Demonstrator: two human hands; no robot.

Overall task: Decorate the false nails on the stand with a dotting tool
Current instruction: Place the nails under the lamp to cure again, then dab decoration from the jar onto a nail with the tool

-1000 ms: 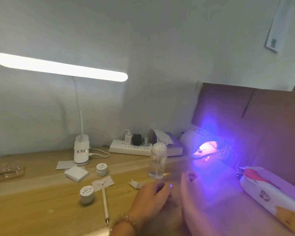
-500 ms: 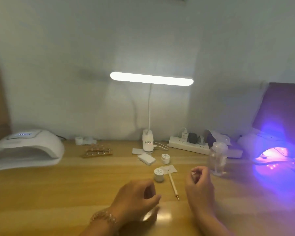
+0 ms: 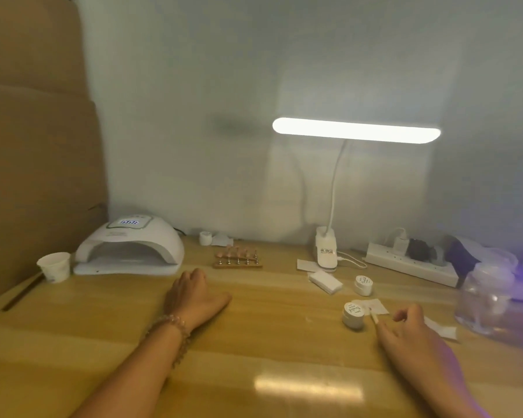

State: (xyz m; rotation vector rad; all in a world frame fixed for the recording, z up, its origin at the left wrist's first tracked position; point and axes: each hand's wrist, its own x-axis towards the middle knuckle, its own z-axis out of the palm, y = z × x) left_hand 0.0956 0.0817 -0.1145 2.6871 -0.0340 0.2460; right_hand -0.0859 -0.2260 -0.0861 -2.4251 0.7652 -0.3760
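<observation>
I'm resting my left hand (image 3: 194, 294) loose and empty short of the nail stand (image 3: 237, 258) at the back of the surface (image 3: 284, 342), while my right hand (image 3: 405, 328) is covering the dotting tool (image 3: 374, 317), grip unclear, and is risking toppling the jar (image 3: 353, 315) just beside it.

A nail-art work desk (image 3: 284, 351): beyond the left hand's fingers (image 3: 191, 278) stand a white curing lamp (image 3: 130, 248) and a wooden stand of false nails (image 3: 238, 258); small gel pots (image 3: 353, 315) sit just beside the right hand's fingers (image 3: 404, 314), a lit clip lamp (image 3: 356, 130) behind them.
</observation>
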